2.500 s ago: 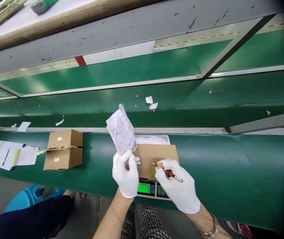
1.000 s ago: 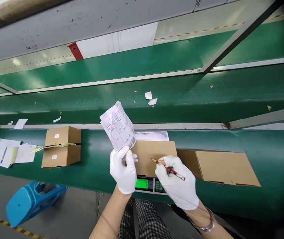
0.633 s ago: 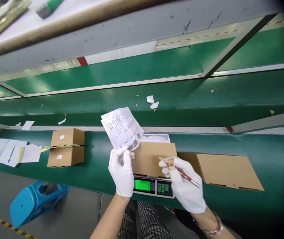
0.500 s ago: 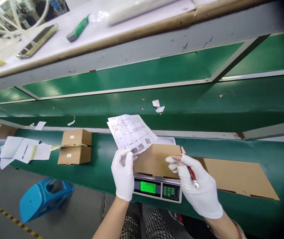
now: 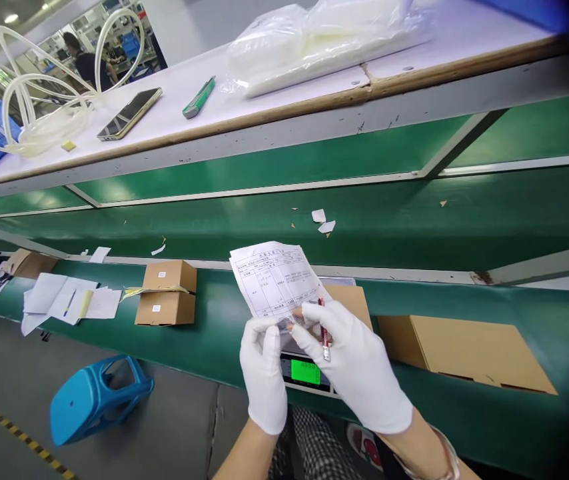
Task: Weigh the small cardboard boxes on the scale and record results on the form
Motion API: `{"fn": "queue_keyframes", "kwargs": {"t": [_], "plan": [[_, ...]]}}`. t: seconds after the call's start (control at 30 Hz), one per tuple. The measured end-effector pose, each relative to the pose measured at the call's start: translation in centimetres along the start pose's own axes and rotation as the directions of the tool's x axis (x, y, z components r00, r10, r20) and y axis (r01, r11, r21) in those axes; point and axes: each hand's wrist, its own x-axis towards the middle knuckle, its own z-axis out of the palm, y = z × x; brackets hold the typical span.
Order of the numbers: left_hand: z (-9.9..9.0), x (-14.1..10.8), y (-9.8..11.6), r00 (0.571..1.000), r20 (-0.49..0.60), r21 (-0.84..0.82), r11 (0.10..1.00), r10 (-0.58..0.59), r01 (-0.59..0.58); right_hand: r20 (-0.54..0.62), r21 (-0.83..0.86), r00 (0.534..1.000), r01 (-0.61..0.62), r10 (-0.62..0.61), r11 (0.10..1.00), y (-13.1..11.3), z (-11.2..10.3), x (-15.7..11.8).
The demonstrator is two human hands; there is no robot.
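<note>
White-gloved, my left hand (image 5: pixel 264 373) pinches the lower left edge of several printed sheets (image 5: pixel 277 280), held tilted above the scale. My right hand (image 5: pixel 364 373), in a glove with bare fingertips at thumb and forefinger, has a red pen (image 5: pixel 323 330) tucked in its grip. Its fingertips are at the sheets' lower edge, close to the left thumb; whether they pinch the paper I cannot tell. Beneath the hands is a digital scale (image 5: pixel 306 371) with a lit green display. A brown cardboard box (image 5: pixel 354 300) rests on the scale, partly hidden by the right hand and the sheets.
Right of the scale lies another cardboard box (image 5: pixel 484 350). To the left are two small stacked boxes (image 5: pixel 167 273) and loose papers (image 5: pixel 69 297). The shelf above holds a phone (image 5: pixel 129 113), a green cutter (image 5: pixel 199 98) and a plastic bag (image 5: pixel 314 47). A blue stool (image 5: pixel 84 400) stands on the floor.
My right hand has moved left, from over the box to the sheets' lower edge, the pen still in it. The box on the scale is now more covered. The camera view has shifted slightly.
</note>
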Motion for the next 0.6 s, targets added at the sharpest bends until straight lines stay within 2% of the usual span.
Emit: {"fn": "queue_keyframes", "kwargs": {"t": [0.23, 0.4, 0.6], "plan": [[-1.4, -0.6, -1.5, 0.993, -0.023, 0.111, 0.987, 0.116, -0.113, 0.041, -0.082, 0.996, 0.078, -0.075, 0.994, -1.0, -0.7, -0.3], [-1.8, -0.9, -1.7, 0.995, -0.004, 0.022, 0.995, 0.099, -0.099, 0.037, -0.088, 0.996, 0.087, -0.084, 0.992, -1.8, -0.8, -0.5], [-2.9, -1.3, -2.1, 0.989, -0.011, 0.029, 0.988, 0.149, -0.149, 0.115, 0.032, 0.992, 0.052, -0.056, 0.998, -2.2, -0.8, -0.7]]}}
